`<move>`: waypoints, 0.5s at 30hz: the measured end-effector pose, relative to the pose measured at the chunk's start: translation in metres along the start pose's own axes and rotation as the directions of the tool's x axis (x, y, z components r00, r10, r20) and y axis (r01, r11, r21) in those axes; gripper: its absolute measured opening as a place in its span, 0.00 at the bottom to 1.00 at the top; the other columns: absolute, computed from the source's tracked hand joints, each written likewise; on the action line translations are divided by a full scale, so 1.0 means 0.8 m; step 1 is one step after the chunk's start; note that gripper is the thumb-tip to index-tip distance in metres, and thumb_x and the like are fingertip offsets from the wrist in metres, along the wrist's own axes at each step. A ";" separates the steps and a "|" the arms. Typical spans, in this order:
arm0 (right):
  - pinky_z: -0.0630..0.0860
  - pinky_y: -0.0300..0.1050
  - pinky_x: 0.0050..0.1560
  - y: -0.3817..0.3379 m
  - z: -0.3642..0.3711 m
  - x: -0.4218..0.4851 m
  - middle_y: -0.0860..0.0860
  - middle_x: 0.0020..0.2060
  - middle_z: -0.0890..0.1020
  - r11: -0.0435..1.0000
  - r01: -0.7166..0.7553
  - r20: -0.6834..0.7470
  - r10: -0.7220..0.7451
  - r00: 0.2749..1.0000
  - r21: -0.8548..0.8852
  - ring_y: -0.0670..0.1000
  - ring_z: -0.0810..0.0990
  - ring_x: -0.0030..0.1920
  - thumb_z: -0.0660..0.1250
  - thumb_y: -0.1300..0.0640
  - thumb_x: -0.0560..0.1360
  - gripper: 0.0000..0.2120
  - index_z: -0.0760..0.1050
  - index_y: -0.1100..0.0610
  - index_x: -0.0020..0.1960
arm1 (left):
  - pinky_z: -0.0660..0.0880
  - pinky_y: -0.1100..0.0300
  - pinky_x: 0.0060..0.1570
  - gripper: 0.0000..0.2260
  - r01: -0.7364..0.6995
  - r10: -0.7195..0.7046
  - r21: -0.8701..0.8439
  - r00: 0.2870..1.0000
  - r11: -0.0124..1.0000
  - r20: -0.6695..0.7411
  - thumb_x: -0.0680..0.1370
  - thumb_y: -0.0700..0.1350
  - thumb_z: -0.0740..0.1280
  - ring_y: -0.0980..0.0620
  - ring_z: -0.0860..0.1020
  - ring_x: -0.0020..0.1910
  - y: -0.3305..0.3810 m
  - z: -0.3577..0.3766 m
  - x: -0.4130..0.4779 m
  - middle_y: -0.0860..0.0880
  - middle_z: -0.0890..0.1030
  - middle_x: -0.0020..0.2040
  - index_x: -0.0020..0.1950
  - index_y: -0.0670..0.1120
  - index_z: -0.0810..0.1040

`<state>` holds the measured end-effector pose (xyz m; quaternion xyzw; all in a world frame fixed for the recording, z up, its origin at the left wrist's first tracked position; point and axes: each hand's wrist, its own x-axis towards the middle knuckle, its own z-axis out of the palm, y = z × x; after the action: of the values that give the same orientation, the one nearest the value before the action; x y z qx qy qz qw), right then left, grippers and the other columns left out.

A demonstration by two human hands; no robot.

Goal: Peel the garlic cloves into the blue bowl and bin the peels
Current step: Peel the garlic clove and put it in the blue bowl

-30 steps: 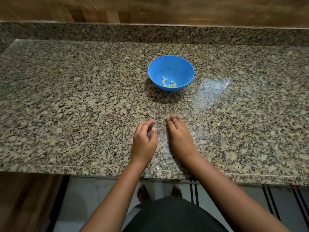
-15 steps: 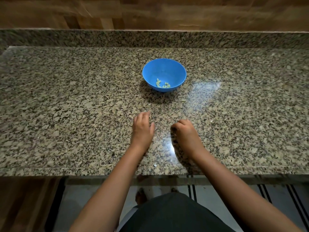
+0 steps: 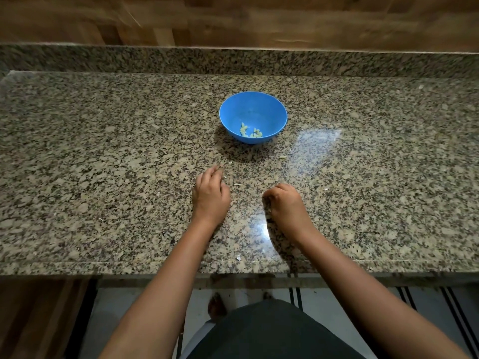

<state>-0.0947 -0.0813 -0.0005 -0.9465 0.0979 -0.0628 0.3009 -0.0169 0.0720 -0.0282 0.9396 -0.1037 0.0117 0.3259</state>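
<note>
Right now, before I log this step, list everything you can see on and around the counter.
blue bowl: one, blue, mid-counter, beyond both hands.
garlic cloves: a few, pale yellow-green, in the bowl's bottom; exact count unclear.
peel scraps: at least four, pale, scattered on the counter: by the bowl, between the hands, at the front edge, far left.
counter: one, speckled granite, with a matching upstand behind.
wall: brown wood panelling, behind the counter.
floor: pale with dark stripes, below the front edge.
dark garment: one, bottom centre.
left hand: fingers curled, tips at the counter.
right hand: curled into a fist on the counter; contents hidden.
</note>
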 end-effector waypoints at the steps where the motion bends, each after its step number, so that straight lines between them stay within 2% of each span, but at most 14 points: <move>1: 0.72 0.41 0.56 0.000 0.000 0.001 0.50 0.45 0.78 1.000 -0.001 0.002 0.001 1.000 -0.001 0.47 0.71 0.48 0.65 0.63 0.75 0.07 0.79 0.61 0.51 | 0.61 0.57 0.65 0.19 0.004 -0.003 0.021 1.000 1.000 -0.005 0.80 0.43 0.57 0.51 0.61 0.69 -0.003 -0.002 0.001 0.48 0.67 0.71 0.72 0.45 0.66; 6: 0.72 0.43 0.57 -0.005 -0.001 0.003 0.50 0.45 0.77 1.000 -0.008 0.028 0.008 1.000 0.007 0.48 0.72 0.50 0.63 0.63 0.76 0.07 0.79 0.61 0.51 | 0.67 0.62 0.59 0.11 0.037 -0.041 -0.059 0.997 0.998 -0.069 0.79 0.40 0.61 0.51 0.69 0.61 -0.005 -0.004 -0.001 0.45 0.75 0.59 0.61 0.42 0.75; 8: 0.73 0.43 0.56 -0.006 -0.001 0.005 0.49 0.44 0.76 1.000 -0.005 0.031 0.004 1.000 0.023 0.48 0.72 0.50 0.63 0.63 0.76 0.08 0.79 0.61 0.51 | 0.72 0.64 0.51 0.10 0.079 -0.086 -0.105 0.994 0.991 -0.062 0.80 0.41 0.60 0.51 0.73 0.56 -0.004 -0.006 -0.002 0.44 0.76 0.57 0.59 0.43 0.75; 10: 0.72 0.42 0.57 -0.008 0.000 0.008 0.50 0.44 0.76 0.999 0.005 0.026 -0.006 1.000 0.037 0.48 0.72 0.49 0.63 0.63 0.76 0.08 0.79 0.61 0.52 | 0.74 0.65 0.40 0.10 0.108 -0.118 -0.159 0.992 0.981 -0.052 0.80 0.41 0.60 0.53 0.75 0.46 -0.002 -0.008 -0.003 0.43 0.75 0.57 0.59 0.43 0.75; 13: 0.71 0.39 0.58 -0.008 0.000 0.012 0.52 0.46 0.78 0.999 0.012 0.022 -0.013 1.000 0.051 0.47 0.72 0.49 0.63 0.62 0.77 0.08 0.79 0.62 0.52 | 0.72 0.69 0.27 0.11 0.092 -0.100 -0.186 0.995 0.978 -0.029 0.80 0.40 0.59 0.59 0.70 0.32 0.003 -0.008 -0.010 0.43 0.74 0.59 0.61 0.43 0.75; 15: 0.70 0.38 0.58 -0.005 0.000 0.009 0.53 0.47 0.79 0.998 0.023 0.009 -0.023 1.000 0.061 0.48 0.73 0.50 0.63 0.62 0.77 0.08 0.79 0.63 0.53 | 0.73 0.72 0.29 0.11 0.079 -0.087 -0.211 0.996 0.974 -0.028 0.80 0.39 0.60 0.61 0.68 0.32 0.004 -0.007 -0.017 0.43 0.74 0.59 0.60 0.43 0.76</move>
<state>-0.0868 -0.0800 0.0023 -0.9383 0.0836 -0.0644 0.3294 -0.0305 0.0753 -0.0232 0.9031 -0.0590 0.0046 0.4253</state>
